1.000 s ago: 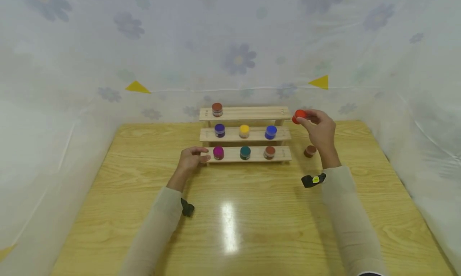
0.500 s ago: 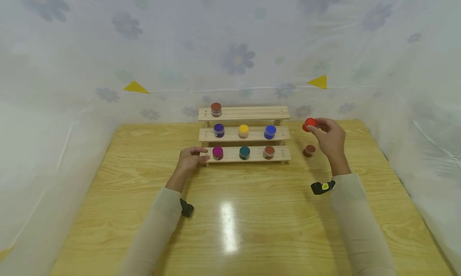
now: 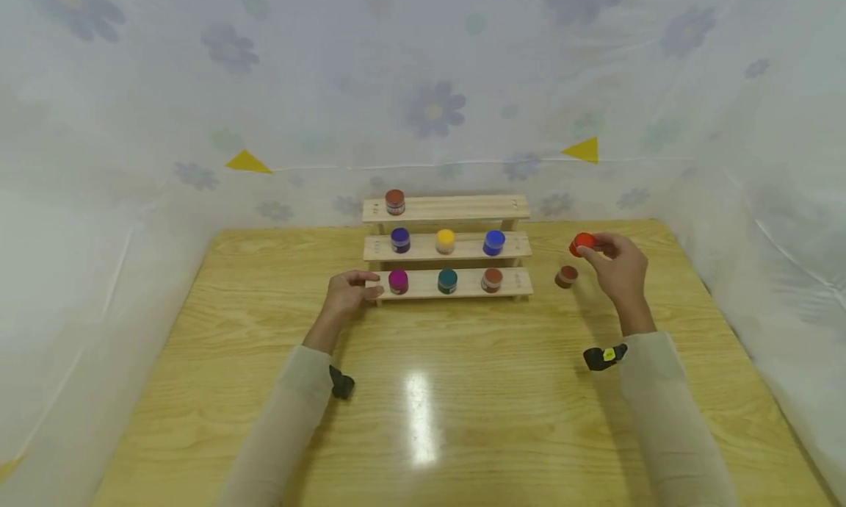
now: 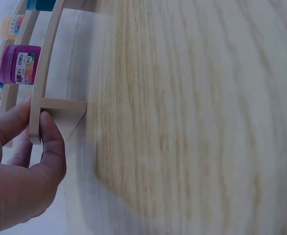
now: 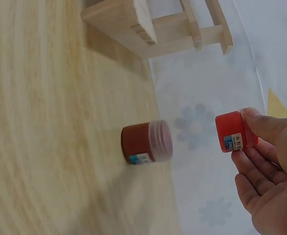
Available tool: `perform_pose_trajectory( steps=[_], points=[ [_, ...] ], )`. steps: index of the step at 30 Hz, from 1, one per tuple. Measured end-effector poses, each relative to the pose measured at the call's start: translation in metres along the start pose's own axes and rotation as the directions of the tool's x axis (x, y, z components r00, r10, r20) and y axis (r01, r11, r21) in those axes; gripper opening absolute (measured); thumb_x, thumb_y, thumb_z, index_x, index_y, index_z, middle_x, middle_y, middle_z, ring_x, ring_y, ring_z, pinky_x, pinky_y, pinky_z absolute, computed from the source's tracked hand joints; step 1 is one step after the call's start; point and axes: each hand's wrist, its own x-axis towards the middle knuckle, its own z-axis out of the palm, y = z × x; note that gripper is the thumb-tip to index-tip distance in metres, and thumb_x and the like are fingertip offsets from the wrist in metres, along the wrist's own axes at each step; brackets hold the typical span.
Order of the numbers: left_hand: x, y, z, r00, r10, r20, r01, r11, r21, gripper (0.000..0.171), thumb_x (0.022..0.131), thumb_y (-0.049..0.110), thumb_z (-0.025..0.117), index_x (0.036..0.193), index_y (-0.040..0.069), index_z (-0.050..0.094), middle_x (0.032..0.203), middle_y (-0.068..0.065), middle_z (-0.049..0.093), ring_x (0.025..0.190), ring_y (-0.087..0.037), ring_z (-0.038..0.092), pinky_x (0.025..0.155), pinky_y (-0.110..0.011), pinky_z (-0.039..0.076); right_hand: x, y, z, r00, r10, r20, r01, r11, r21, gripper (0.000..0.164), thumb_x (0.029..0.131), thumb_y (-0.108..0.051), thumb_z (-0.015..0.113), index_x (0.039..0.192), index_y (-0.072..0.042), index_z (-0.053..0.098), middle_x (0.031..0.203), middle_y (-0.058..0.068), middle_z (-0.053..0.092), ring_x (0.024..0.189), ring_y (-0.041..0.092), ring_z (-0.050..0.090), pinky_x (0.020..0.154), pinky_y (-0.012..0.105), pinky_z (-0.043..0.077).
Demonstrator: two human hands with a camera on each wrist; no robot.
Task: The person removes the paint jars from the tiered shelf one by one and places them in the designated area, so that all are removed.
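Rack at frame centre: I see the left hand pinching its lower left end; the right hand (right of centre) pinches a red jar.

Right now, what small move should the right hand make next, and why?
Probably lower the red jar onto the table beside the brown jar there: the right hand holds it aloft, beyond the right end of the rack, and that brown jar stands close by.
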Motion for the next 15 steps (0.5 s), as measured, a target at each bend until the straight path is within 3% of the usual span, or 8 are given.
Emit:
perform_pose_trajectory(
  steps=[4,7,11,15],
  points=[
    [0.0,0.0,0.0,1.0,-0.006,0.001,0.006,1.0,0.008,0.031,0.08,0.009,0.075,0.11,0.003,0.067,0.119,-0.009,0.057,0.096,-0.017,0.053,0.081,-0.025,0.045,-0.003,0.009,-0.003,0.999,0.023,0.022,-0.023,1.0,-0.01,0.048,0.089,-0.035,0.065,0.121,0.0,0.059,0.114,0.019,0.06,0.08,-0.012,0.045,0.099,0.047,0.044],
    [0.0,0.0,0.0,1.0,-0.005,-0.001,0.005,1.0,0.006,0.031,0.08,0.009,0.075,0.11,0.003,0.067,0.112,-0.007,0.058,0.084,-0.013,0.057,0.076,-0.025,0.047,-0.004,0.016,-0.003,0.999,0.032,0.037,-0.031,0.999,-0.029,0.049,0.09,-0.035,0.063,0.123,0.0,0.058,0.117,0.021,0.059,0.093,0.008,0.056,0.099,0.048,0.043],
    [0.001,0.0,0.001,1.0,0.0,0.0,0.0,1.0,0.004,0.03,0.08,0.009,0.075,0.109,0.003,0.067,0.11,-0.008,0.059,0.078,-0.012,0.058,0.075,-0.026,0.049,-0.006,0.023,-0.004,0.998,0.048,0.05,-0.045,0.998,-0.046,0.051,0.092,-0.035,0.061,0.126,0.002,0.055,0.119,0.023,0.058,0.111,0.035,0.054,0.1,0.049,0.042],
    [0.001,-0.001,0.001,1.0,-0.002,0.004,0.002,1.0,0.016,0.031,0.081,0.01,0.075,0.109,0.004,0.067,0.116,-0.008,0.058,0.085,-0.013,0.056,0.078,-0.025,0.047,-0.008,0.029,-0.004,0.996,0.062,0.057,-0.059,0.996,-0.06,0.05,0.092,-0.033,0.06,0.126,0.004,0.055,0.119,0.024,0.059,0.112,0.037,0.052,0.099,0.049,0.042]
  ],
)
